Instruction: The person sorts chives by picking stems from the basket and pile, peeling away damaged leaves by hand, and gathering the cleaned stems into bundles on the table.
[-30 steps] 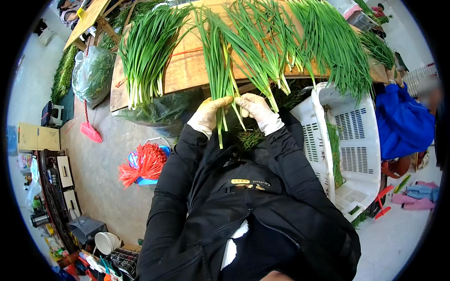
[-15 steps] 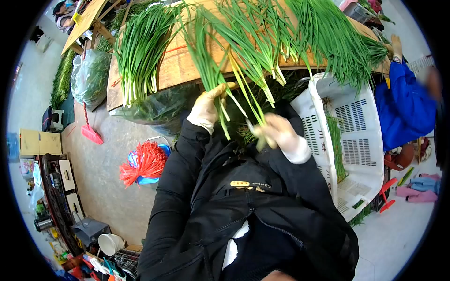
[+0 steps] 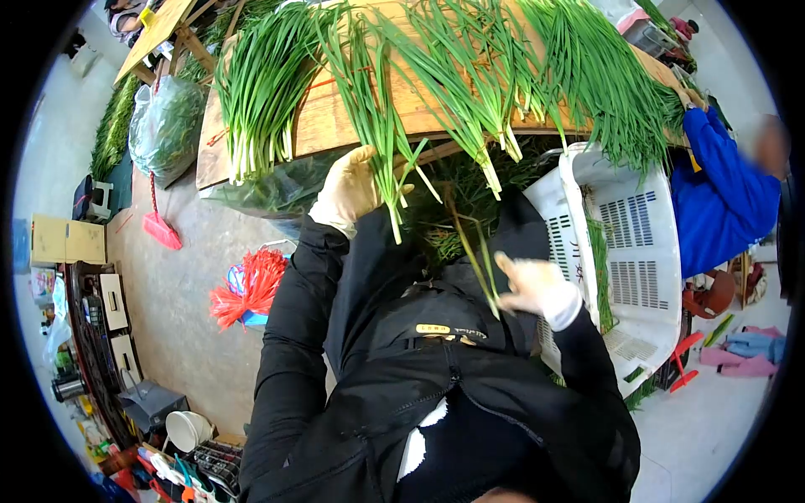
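My left hand (image 3: 349, 183), in a pale glove, is closed round the white stem ends of a small bunch of garlic chives (image 3: 381, 138) at the table's near edge. The bunch's leaves stretch back over the wooden table, and its fingers are partly hidden behind the stems. My right hand (image 3: 541, 287), also gloved, is over my lap by the crate with its fingers apart. A yellowish loose stalk (image 3: 480, 267) hangs in the air just beside those fingertips, seemingly free of them.
On the wooden table (image 3: 335, 117) lie a thick chive bundle (image 3: 264, 92), looser bunches (image 3: 457, 92) and a large pile (image 3: 599, 80). A white crate (image 3: 637, 243) stands at right, beside a person in a blue jacket (image 3: 725, 180). Red plastic strands (image 3: 251, 281) sit at left.
My right hand has pulled away from the bunch, down and to the right; the yellowish stalk has come away too. My left hand has shifted slightly left, still with the chives.
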The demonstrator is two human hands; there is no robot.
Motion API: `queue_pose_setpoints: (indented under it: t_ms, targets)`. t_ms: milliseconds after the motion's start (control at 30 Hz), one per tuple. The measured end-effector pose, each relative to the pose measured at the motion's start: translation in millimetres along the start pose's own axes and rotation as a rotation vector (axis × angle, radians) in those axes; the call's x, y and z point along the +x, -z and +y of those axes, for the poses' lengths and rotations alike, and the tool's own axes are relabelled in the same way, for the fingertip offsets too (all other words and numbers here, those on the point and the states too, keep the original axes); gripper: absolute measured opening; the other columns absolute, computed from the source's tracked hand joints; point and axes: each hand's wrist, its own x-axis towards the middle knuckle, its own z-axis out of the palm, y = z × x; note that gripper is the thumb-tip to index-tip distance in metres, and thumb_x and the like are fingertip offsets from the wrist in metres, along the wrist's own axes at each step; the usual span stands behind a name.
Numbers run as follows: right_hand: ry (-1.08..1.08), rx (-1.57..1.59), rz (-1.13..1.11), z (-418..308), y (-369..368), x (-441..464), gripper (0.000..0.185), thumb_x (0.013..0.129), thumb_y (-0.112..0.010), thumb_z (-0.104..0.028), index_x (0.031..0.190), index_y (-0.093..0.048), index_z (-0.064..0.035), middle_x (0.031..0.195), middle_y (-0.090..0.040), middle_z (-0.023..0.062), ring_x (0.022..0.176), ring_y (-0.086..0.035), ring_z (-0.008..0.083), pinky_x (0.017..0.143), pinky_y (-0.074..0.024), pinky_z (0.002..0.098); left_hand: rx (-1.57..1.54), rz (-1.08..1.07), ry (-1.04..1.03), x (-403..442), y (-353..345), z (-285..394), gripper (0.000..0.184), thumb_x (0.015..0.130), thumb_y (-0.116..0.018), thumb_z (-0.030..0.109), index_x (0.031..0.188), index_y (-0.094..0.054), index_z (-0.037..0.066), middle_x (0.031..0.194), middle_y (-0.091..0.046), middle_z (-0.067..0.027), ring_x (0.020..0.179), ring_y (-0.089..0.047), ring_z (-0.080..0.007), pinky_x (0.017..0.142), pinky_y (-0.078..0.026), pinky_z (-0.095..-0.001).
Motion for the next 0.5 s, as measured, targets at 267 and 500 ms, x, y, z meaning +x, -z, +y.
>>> queue_pose_setpoints:
  t_ms: [267,500]
  targets:
    - [0.19,0.807,0.133,-75,40,112,0.036,0.085,-0.05,-0.034,0.074,-0.059,-0.0001,0.06,-0.058,0.0074,0.05,-0.055,0.0145,0.053,-0.0435,0.0268,0.217,-0.206,-0.039,6,4,-5,0.043,0.078,-0.056,0.008,0.117,-0.044,-0.003,0.121,-0.047,-0.0203,0.109,-0.049,-0.026,0.092,-0.04,-0.0386]
    - [0.141,1.091,0.44,-58,26,106,0.028,0.079,-0.063,-0.025,0.064,-0.052,-0.0042,0.052,-0.052,0.0028,0.045,-0.052,0.0091,0.044,-0.0397,0.0231,0.381,-0.097,-0.115,1,-1,-8,0.027,0.079,-0.062,0.017,0.101,-0.055,0.002,0.084,-0.059,-0.0031,0.074,-0.055,-0.0105,0.067,-0.044,-0.0226]
